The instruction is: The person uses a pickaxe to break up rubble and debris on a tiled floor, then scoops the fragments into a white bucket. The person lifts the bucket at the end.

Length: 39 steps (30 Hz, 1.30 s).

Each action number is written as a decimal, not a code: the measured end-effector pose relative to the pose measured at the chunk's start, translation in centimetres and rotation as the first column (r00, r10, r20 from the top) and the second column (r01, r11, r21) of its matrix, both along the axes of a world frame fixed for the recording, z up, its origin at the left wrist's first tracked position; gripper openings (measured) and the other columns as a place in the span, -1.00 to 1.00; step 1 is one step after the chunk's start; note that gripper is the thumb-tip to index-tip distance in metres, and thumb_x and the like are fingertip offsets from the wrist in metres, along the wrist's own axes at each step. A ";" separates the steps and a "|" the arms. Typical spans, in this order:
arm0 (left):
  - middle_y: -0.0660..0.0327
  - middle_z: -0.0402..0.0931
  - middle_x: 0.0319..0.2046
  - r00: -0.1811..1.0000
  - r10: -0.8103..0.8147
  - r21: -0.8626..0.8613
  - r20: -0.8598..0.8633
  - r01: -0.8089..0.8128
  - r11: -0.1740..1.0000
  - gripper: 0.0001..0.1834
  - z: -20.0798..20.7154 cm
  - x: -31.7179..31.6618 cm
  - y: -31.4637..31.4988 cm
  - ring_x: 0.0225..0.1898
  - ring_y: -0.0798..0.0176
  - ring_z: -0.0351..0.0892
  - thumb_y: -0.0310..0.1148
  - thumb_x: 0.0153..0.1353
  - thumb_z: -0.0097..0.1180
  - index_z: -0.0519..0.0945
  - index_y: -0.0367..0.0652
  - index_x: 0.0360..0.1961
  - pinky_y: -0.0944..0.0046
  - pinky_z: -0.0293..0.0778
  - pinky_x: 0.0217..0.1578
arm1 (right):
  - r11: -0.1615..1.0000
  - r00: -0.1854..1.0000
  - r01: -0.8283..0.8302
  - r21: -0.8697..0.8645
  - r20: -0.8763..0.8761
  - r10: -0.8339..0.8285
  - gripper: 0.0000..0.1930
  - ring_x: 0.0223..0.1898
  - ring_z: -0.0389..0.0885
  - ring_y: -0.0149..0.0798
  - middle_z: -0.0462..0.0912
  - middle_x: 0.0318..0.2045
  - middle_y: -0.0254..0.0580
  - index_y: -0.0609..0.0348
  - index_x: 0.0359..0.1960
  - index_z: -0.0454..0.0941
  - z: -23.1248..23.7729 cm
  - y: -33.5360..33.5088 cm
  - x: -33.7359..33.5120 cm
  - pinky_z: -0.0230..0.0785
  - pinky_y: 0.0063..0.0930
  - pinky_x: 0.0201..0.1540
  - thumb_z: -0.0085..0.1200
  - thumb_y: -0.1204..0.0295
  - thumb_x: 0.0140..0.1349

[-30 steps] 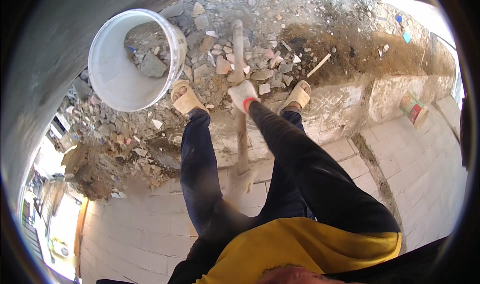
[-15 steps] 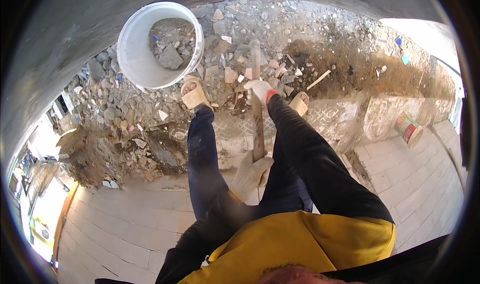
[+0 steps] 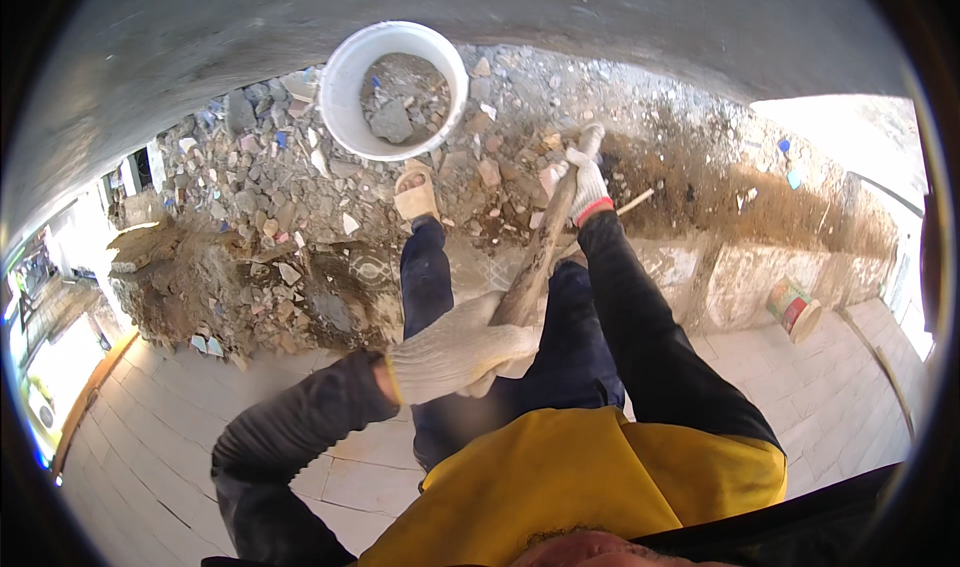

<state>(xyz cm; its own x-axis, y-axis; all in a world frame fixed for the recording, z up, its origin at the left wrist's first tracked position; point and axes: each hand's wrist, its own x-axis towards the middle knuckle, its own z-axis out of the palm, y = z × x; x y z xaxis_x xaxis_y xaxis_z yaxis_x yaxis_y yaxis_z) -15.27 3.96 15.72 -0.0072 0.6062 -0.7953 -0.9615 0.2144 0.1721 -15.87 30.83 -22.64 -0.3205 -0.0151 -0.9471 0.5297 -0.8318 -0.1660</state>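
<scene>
A thick wooden tool handle (image 3: 540,252) slants from my lap up and to the right over the rubble. My left hand (image 3: 462,345), in a pale knitted glove, is closed around its near end. Farther along, my right hand (image 3: 588,185), in a similar glove with a red cuff, grips it near the far end. What tool head it has, if any, I cannot make out. Broken stones and dirt (image 3: 490,172) lie under the far end. Left of it stands a white bucket (image 3: 340,92) with soil and a large grey stone inside.
My sandalled foot (image 3: 415,192) rests on the rubble just below the bucket. A grey wall (image 3: 500,2) runs along the far side. Pale floor tiles (image 3: 250,407) spread below the raised ledge, where a small colourful tub (image 3: 795,310) lies at the right.
The handle has tilted, its far end moving right and its near end rising toward me. My left hand came up with it; my right hand moved right. The view has shifted.
</scene>
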 end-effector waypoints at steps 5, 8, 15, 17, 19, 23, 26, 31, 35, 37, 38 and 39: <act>0.30 0.52 -0.46 0.917 -0.370 -0.180 -0.149 0.343 0.922 -0.53 9.0 -3.8 -7.6 -0.58 0.44 0.51 -0.12 0.27 0.32 0.53 -0.29 -0.01 0.32 0.44 -0.56 | 0.984 0.990 0.103 0.147 -0.112 -0.087 -0.85 -0.41 0.55 -0.27 0.50 -0.40 -0.39 0.02 -0.11 0.51 13.6 -5.7 -4.1 0.68 -0.24 -0.20 0.25 0.36 0.44; 0.12 0.70 -0.41 0.604 -0.713 -0.513 -0.356 0.511 0.690 -0.57 14.7 -3.9 -14.6 -0.42 0.14 0.75 -0.04 0.22 0.39 0.65 -0.11 -0.04 0.07 0.64 -0.36 | 0.988 0.981 0.106 0.111 -0.171 -0.086 -0.82 -0.32 0.52 -0.29 0.47 -0.34 -0.31 0.09 -0.06 0.43 21.6 -11.4 -5.7 0.66 -0.15 -0.07 0.19 0.40 0.48; -0.08 0.76 -0.25 0.243 -0.968 -0.992 0.060 -0.095 -0.086 -0.72 14.5 2.0 -36.4 -0.16 -0.26 0.78 -0.36 0.22 0.37 0.72 -0.10 -0.04 -0.11 0.66 -0.14 | 0.780 0.891 -0.218 -0.587 -0.446 -0.087 -0.84 0.02 0.72 -0.13 0.65 -0.10 -0.18 0.15 -0.01 0.55 27.4 -28.0 -5.9 0.64 -0.03 0.21 0.19 0.37 0.53; -0.09 0.74 -0.26 0.374 -0.917 -0.948 -0.142 -0.319 0.017 -0.76 10.2 3.4 -39.9 -0.17 -0.29 0.76 -0.40 0.24 0.35 0.71 -0.08 -0.06 -0.15 0.64 -0.14 | 0.796 0.943 -0.150 -0.586 -0.327 -0.063 -0.86 0.02 0.72 -0.13 0.67 -0.12 -0.15 0.12 -0.04 0.55 27.2 -29.1 -5.2 0.63 -0.02 0.24 0.15 0.35 0.54; -0.06 0.76 -0.18 0.257 -0.966 -0.954 -0.023 -0.293 -0.055 -0.79 6.1 4.4 -40.3 -0.12 -0.27 0.75 -0.39 0.27 0.32 0.71 -0.10 -0.06 -0.13 0.65 -0.07 | 0.858 0.913 -0.166 -0.485 -0.405 -0.053 -0.81 -0.01 0.72 -0.12 0.66 -0.13 -0.14 0.14 -0.03 0.53 26.2 -27.0 -3.8 0.63 0.01 0.24 0.24 0.36 0.47; 0.00 0.74 -0.24 0.032 -0.951 -0.931 -0.306 0.197 0.306 -0.70 -6.4 6.1 -28.2 -0.20 -0.17 0.74 -0.22 0.26 0.31 0.72 -0.18 -0.09 -0.15 0.64 -0.13 | 0.985 0.904 -0.020 -0.173 -0.424 -0.056 -0.69 -0.07 0.70 -0.14 0.59 -0.23 -0.17 0.18 0.01 0.50 19.2 -15.4 0.2 0.62 0.08 0.23 0.31 0.31 0.42; -0.11 0.80 -0.10 0.379 -0.850 -0.693 -0.366 0.499 0.521 -0.50 -16.2 8.1 -11.7 -0.01 -0.18 0.82 -0.10 0.27 0.31 0.71 -0.17 0.13 -0.06 0.70 0.03 | 0.988 0.975 0.152 -0.004 -0.165 -0.150 -0.73 -0.26 0.67 -0.16 0.55 -0.29 -0.23 0.15 -0.04 0.50 10.0 -3.1 3.3 0.74 0.03 0.02 0.29 0.28 0.46; -0.38 0.72 -0.11 0.522 -0.691 -0.417 -0.501 0.554 0.721 -0.45 -29.4 12.8 12.8 0.02 -0.40 0.74 -0.14 0.29 0.22 0.65 -0.37 0.15 -0.23 0.62 0.04 | 0.908 0.976 0.177 0.381 0.048 -0.210 -0.85 -0.48 0.60 -0.26 0.54 -0.42 -0.32 0.08 -0.12 0.52 -7.3 17.7 9.1 0.78 -0.22 -0.36 0.24 0.34 0.52; -0.37 0.72 -0.08 0.431 -0.755 -0.457 -0.495 0.610 0.648 -0.51 -40.5 14.8 23.5 0.04 -0.47 0.71 -0.20 0.24 0.18 0.62 -0.34 0.08 -0.31 0.62 0.07 | 0.868 0.971 0.147 0.474 0.098 -0.219 -0.86 -0.48 0.58 -0.24 0.52 -0.43 -0.32 0.07 -0.14 0.52 -18.3 28.8 14.1 0.83 -0.16 -0.28 0.22 0.36 0.54; -0.38 0.72 -0.09 0.437 -0.729 -0.448 -0.527 0.586 0.675 -0.51 -44.8 15.5 26.1 0.04 -0.47 0.72 -0.22 0.21 0.20 0.62 -0.34 0.07 -0.30 0.63 0.07 | 0.846 0.965 0.106 0.523 0.151 -0.214 -0.84 -0.49 0.55 -0.22 0.50 -0.41 -0.27 0.09 -0.11 0.53 -22.2 30.6 15.6 0.85 -0.11 -0.26 0.24 0.34 0.54; -0.39 0.72 -0.10 0.451 -0.704 -0.427 -0.549 0.573 0.700 -0.51 -45.8 16.0 26.7 0.03 -0.47 0.72 -0.23 0.19 0.21 0.62 -0.34 0.07 -0.29 0.64 0.07 | 0.843 0.961 0.080 0.532 0.184 -0.208 -0.84 -0.48 0.56 -0.22 0.50 -0.41 -0.25 0.11 -0.10 0.53 -23.6 30.8 16.3 0.85 -0.08 -0.27 0.24 0.34 0.54; -0.38 0.72 -0.10 0.433 -0.726 -0.443 -0.534 0.588 0.676 -0.50 -46.3 16.3 26.9 0.02 -0.46 0.72 -0.26 0.15 0.22 0.61 -0.34 0.07 -0.26 0.64 0.06 | 0.856 0.965 0.045 0.515 0.201 -0.171 -0.83 -0.48 0.57 -0.22 0.52 -0.39 -0.24 0.14 -0.11 0.54 -24.5 30.4 17.0 0.85 -0.08 -0.29 0.23 0.34 0.53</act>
